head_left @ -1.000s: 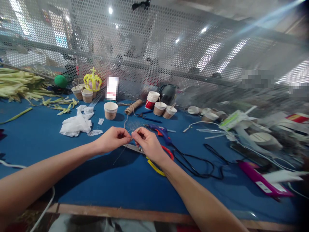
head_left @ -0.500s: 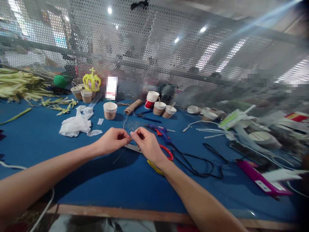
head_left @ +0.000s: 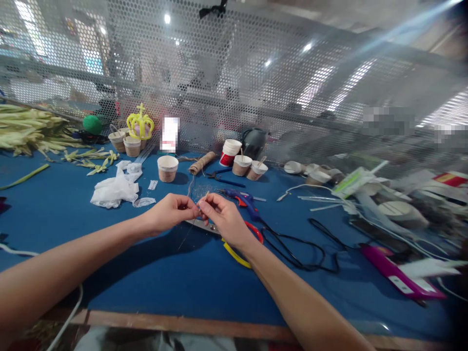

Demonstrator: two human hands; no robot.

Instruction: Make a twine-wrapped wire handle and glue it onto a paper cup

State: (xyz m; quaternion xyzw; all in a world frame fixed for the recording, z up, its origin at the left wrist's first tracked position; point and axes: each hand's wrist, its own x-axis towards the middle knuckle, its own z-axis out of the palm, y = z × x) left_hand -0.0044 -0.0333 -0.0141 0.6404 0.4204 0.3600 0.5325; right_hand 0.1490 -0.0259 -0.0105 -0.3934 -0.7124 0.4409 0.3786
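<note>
My left hand (head_left: 173, 212) and my right hand (head_left: 223, 217) meet fingertip to fingertip over the middle of the blue table. Both pinch a small piece of thin twine; a thin loose strand hangs below the fingers. A short tan tip pokes out above my right fingers. Under the hands lie scissors (head_left: 237, 254) with red and yellow handles, partly hidden by my right hand. Just behind is a blue glue gun (head_left: 248, 204). From a twine roll (head_left: 202, 163), a strand runs down toward my hands. A paper-rimmed cup (head_left: 167, 169) stands to its left.
Pliers (head_left: 228, 179) and wrapped cups (head_left: 242, 165) stand behind. At left are crumpled white plastic (head_left: 115, 187), a yellow crown-like piece (head_left: 140, 124) and pale husks (head_left: 29, 129). A black cable (head_left: 292, 258) and a magenta power strip (head_left: 397, 273) lie at right.
My right fingers have shifted slightly, and a tan tip now shows above them. The hanging strand has swung a little to the right.
</note>
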